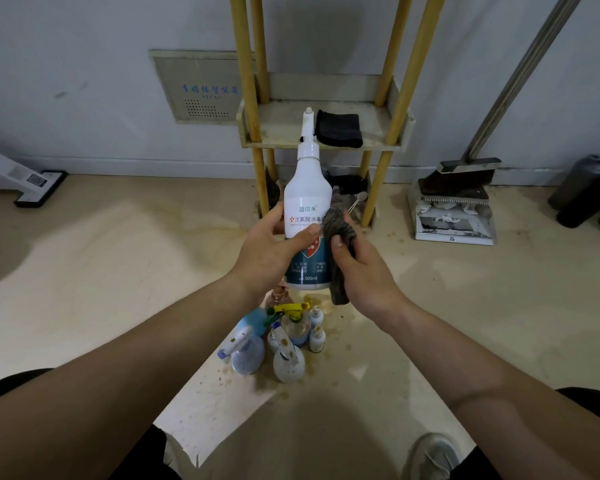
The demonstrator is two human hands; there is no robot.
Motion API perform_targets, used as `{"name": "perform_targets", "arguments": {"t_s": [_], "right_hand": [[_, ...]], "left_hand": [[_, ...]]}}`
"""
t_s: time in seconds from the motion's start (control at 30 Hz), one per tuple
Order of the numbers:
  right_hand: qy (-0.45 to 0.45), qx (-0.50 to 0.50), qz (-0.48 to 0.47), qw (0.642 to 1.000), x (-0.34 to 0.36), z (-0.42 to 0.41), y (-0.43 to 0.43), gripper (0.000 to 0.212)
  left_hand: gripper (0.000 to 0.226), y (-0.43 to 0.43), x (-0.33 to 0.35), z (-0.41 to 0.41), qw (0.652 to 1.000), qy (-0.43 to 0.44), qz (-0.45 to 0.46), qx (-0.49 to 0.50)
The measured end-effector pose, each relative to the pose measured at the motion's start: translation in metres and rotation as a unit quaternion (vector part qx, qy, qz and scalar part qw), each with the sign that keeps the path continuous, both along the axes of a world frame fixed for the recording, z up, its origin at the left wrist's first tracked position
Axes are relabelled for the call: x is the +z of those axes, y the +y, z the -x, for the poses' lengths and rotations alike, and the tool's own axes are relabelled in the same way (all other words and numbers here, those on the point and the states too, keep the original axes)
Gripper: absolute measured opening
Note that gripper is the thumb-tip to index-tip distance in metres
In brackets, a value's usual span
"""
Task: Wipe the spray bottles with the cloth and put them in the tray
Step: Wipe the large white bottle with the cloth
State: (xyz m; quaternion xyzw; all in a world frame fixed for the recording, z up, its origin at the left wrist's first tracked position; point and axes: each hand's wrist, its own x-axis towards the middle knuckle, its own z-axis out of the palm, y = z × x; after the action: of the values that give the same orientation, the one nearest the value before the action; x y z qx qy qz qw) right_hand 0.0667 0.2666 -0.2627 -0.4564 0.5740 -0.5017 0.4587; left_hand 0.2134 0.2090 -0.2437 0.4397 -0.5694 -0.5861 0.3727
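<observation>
My left hand grips a tall white spray bottle with a teal label, held upright in the air. My right hand holds a grey cloth bunched against the bottle's right side. Below them, on the stained floor, stands a cluster of several small dirty spray bottles, one with a yellow trigger. Straight ahead is a yellow-legged rack whose cream tray shelf carries a folded black cloth.
A dustpan and broom set stands right of the rack against the wall. A white appliance base lies at the left wall, dark containers at far right. My knees and a shoe show at the bottom.
</observation>
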Motion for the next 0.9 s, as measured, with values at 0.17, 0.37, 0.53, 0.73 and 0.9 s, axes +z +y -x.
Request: {"name": "perform_targets", "arguments": {"t_s": [0.17, 0.37, 0.53, 0.73, 0.9], "right_hand": [[-0.039, -0.009, -0.016, 0.999, 0.001, -0.003, 0.0, 0.045], [-0.153, -0.034, -0.005, 0.988, 0.013, -0.001, -0.003, 0.038], [-0.173, -0.028, -0.013, 0.984, 0.021, -0.009, 0.001, 0.044], [-0.056, 0.011, 0.062, 0.996, 0.03, -0.009, -0.001, 0.055], [0.054, 0.005, 0.105, 0.993, 0.036, -0.004, -0.011, 0.061]], "left_hand": [[0.037, -0.004, 0.005, 0.0, 0.992, 0.036, -0.118, -0.004], [0.041, -0.009, 0.01, -0.013, 0.989, 0.053, -0.129, -0.045], [0.056, -0.011, 0.016, -0.019, 0.973, 0.107, -0.186, -0.086], [0.076, -0.008, 0.015, -0.016, 0.971, 0.098, -0.189, -0.108], [0.081, 0.0, 0.01, -0.005, 0.988, 0.012, -0.126, -0.091]]}}
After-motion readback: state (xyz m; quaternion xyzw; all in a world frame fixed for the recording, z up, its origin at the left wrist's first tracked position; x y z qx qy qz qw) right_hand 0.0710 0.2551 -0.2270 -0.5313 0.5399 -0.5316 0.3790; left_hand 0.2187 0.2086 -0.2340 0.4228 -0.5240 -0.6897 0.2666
